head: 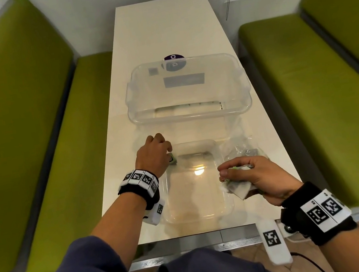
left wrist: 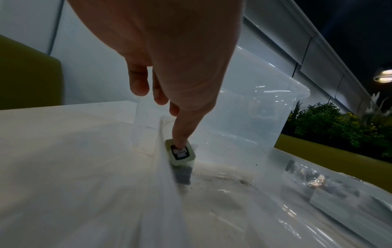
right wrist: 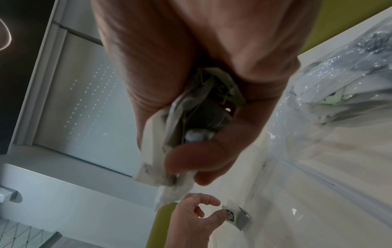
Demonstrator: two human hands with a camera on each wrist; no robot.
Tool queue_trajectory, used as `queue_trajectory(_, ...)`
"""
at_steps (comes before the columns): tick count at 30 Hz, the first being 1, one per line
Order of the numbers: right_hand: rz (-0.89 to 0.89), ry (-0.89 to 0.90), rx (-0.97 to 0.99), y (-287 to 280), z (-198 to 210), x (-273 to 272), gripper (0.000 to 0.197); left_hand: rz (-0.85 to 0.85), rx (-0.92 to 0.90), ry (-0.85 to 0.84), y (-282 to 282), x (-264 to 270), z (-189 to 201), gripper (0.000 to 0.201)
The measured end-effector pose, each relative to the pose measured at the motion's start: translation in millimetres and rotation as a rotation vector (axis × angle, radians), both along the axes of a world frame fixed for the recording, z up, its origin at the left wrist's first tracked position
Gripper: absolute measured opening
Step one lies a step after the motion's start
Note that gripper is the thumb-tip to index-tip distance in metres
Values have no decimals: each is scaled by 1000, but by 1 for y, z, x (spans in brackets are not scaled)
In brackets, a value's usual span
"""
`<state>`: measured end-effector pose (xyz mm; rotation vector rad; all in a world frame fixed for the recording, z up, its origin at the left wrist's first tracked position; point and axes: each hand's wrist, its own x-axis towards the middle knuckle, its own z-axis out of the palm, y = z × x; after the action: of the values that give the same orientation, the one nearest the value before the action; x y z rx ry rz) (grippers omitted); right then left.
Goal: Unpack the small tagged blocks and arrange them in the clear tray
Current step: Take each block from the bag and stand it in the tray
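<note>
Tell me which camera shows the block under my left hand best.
The left wrist view: the block sits centre frame, its label facing the camera, a fingertip on top. The head view shows only a corner beside the left hand. The right wrist view has it small and far near the bottom edge.

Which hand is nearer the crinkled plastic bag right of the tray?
Right. The right hand is just on the near side of the bag; the left hand is across the tray.

Block tag (left wrist: 180, 151): blurring, unreadable.
Bundle (head: 238, 186): right hand (head: 262, 176) is covering its contents.
Bag (head: 240, 149), tray's (head: 193, 143) two o'clock: contents blurring.
</note>
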<state>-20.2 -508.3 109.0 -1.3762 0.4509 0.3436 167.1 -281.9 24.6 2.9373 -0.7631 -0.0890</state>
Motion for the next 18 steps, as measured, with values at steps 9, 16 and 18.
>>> queue_trajectory(9, -3, -10, -16, 2, 2, 2, 35, 58, -32, 166, 8, 11, 0, 13)
queue_trajectory(16, -12, -9, -21, 9, 2, 2, 30, 68, -35, 181, 8, 10, 4, 5)
queue_trajectory(18, -12, -11, -19, 11, 2, 1, 25, 66, -31, 192, 7, 9, 6, 7)
